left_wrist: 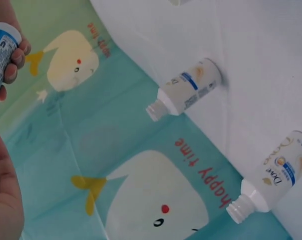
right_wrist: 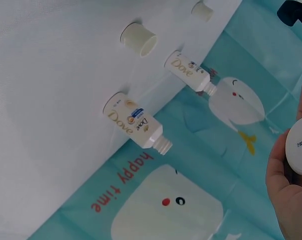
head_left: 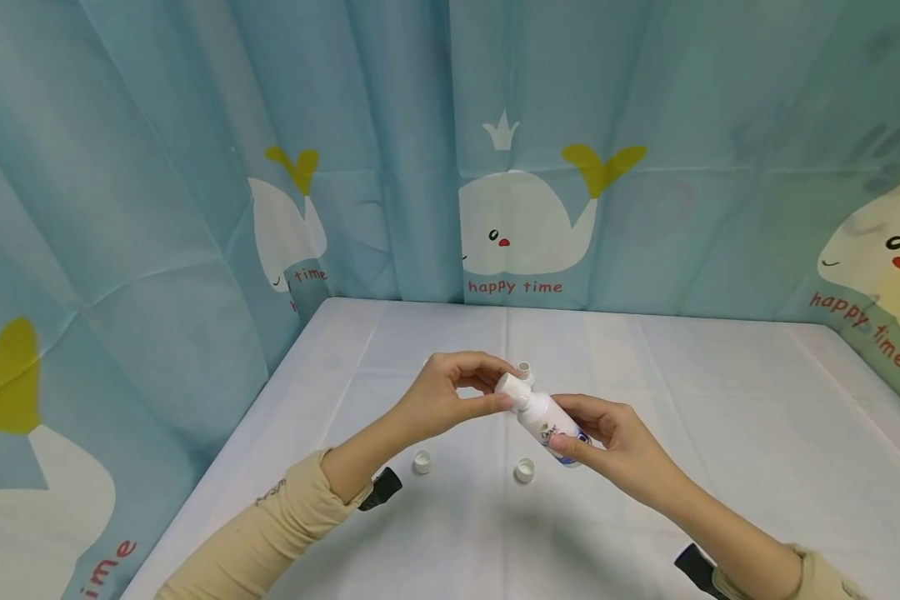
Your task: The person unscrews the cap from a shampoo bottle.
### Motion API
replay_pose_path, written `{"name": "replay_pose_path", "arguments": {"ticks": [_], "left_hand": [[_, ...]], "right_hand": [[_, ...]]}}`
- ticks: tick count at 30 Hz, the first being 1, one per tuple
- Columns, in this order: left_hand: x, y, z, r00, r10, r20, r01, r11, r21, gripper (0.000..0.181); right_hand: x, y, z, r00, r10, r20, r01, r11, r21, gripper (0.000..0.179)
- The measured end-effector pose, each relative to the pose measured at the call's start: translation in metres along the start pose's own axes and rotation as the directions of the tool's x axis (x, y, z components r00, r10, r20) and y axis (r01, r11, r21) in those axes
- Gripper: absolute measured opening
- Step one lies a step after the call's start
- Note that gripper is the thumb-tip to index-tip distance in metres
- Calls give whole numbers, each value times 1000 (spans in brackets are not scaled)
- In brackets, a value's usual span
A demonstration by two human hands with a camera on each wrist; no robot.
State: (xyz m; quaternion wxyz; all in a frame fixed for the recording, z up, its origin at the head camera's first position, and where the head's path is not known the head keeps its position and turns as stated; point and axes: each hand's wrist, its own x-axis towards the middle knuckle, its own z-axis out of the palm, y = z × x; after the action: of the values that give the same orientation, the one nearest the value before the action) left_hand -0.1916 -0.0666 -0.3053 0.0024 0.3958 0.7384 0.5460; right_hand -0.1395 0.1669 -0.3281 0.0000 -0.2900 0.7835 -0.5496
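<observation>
A white Dove bottle (head_left: 546, 421) is held tilted over the table, its capped end up and to the left. My right hand (head_left: 622, 446) grips its lower body, thumb on the front. At the top end, the white cap (head_left: 512, 388) is pinched between the thumb and fingers of my left hand (head_left: 450, 392). The right wrist view shows the bottle's round base (right_wrist: 300, 146) resting in the right hand. Two other Dove bottles without caps stand behind: one (left_wrist: 278, 175) has its bare threaded neck showing, and the second bottle (left_wrist: 188, 89) is similar. The left hand mostly hides them in the head view.
Two loose white caps, a left cap (head_left: 422, 462) and a right cap (head_left: 524, 471), lie on the white tabletop (head_left: 720, 433) below the hands. Blue-green curtains (head_left: 390, 150) printed with whales hang along the table's back and left edges.
</observation>
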Motion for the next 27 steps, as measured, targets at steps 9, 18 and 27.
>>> {"name": "replay_pose_path", "arguments": {"ticks": [9, 18, 27], "left_hand": [[1, -3, -3, 999, 30, -16, -31, 999, -26, 63], [0, -2, -6, 976, 191, 101, -188, 982, -34, 47], [5, 0, -7, 964, 247, 99, -256, 962, 98, 30]], "right_hand": [[1, -1, 1, 1000, -5, -5, 5, 1000, 5, 34], [-1, 2, 1, 1000, -9, 3, 9, 1000, 24, 34], [0, 2, 0, 1000, -20, 1, 20, 1000, 6, 34]]}}
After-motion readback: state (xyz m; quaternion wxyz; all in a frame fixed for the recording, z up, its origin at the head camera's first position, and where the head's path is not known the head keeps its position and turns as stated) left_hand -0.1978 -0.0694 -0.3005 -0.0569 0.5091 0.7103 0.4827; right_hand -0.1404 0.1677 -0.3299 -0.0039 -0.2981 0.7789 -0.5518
